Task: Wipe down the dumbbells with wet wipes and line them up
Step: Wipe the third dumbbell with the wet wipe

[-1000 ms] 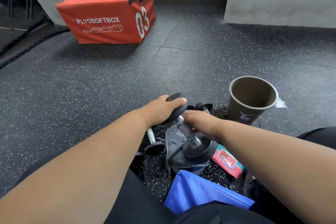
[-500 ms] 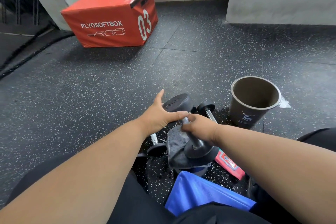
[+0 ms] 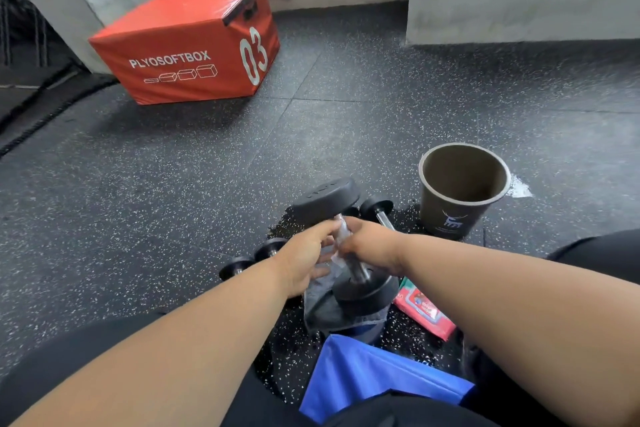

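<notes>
Dumbbell [image 3: 341, 239] tilted over a grey cloth [image 3: 320, 305], its steel handle flanked by the left hand [image 3: 304, 258], fingers loosely curled around a white wipe [image 3: 335, 255], and the closed right hand [image 3: 369, 243]; bucket [image 3: 462, 215] and wipe packet [image 3: 424, 312] stand rightward.

Large black dumbbell [image 3: 346, 243] is tilted, lower head resting on grey cloth [image 3: 325, 308]. Smaller dumbbells [image 3: 254, 256] lie on the floor. Red wet-wipe pack [image 3: 424, 312] lies just beside.

Head-worn view, forward-down, close over floor [image 3: 173, 184]
</notes>
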Tool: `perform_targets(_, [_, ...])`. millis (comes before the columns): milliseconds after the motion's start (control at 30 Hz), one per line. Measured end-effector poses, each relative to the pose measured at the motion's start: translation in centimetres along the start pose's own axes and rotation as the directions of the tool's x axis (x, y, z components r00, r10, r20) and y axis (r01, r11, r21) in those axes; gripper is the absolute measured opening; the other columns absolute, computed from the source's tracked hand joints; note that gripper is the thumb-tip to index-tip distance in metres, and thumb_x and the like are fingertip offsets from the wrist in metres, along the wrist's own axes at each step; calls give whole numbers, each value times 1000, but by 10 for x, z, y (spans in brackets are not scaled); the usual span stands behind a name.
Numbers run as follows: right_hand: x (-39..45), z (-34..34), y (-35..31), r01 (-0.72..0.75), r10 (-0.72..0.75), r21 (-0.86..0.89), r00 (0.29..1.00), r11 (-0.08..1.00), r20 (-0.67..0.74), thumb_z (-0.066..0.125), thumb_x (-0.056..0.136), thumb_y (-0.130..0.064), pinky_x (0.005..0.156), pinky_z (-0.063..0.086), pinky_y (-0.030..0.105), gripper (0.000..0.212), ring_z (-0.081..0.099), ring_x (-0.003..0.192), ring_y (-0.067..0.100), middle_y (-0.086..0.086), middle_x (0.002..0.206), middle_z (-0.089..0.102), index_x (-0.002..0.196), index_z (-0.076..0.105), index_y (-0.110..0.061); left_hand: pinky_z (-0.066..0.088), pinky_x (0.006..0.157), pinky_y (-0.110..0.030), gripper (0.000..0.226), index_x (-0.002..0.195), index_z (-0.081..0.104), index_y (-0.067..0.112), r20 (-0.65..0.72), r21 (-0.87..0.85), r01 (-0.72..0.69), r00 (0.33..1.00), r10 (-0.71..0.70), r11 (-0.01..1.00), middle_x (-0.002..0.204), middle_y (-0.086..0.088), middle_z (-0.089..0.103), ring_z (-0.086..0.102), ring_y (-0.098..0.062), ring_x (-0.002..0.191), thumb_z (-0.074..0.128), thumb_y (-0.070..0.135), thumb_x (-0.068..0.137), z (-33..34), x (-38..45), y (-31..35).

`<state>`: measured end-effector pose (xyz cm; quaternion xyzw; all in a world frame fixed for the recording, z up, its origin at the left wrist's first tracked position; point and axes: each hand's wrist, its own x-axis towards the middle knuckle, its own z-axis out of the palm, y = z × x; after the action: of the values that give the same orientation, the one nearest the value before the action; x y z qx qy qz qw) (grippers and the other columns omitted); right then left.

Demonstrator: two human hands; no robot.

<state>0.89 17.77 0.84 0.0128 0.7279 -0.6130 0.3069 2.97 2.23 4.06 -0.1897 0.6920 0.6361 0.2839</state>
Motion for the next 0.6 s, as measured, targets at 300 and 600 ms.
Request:
perform_targets(300, [9, -9, 5, -29, 5, -337, 998, 941, -70, 48, 71, 7, 78, 64, 53, 56, 74, 88, 38, 14, 89, 74, 112, 68, -26, 68, 74, -42, 70, 121, 77, 7, -181, -161, -59, 983, 29, 985, 91, -12, 82, 81, -28, 79, 88, 62, 79, 33, 15, 5])
perform_targets(600, [27, -51, 11, -121, 175, 176, 928, 977, -330, 41, 98, 9, 58, 52, 28, 45, 54, 71, 19, 3, 90, 57, 124, 63, -20, 59, 66, -29, 25, 93, 62, 17, -151, -312, -13, 988, -36, 950, 84, -2, 68, 67, -17, 79, 65, 36, 109, 33, 23, 18])
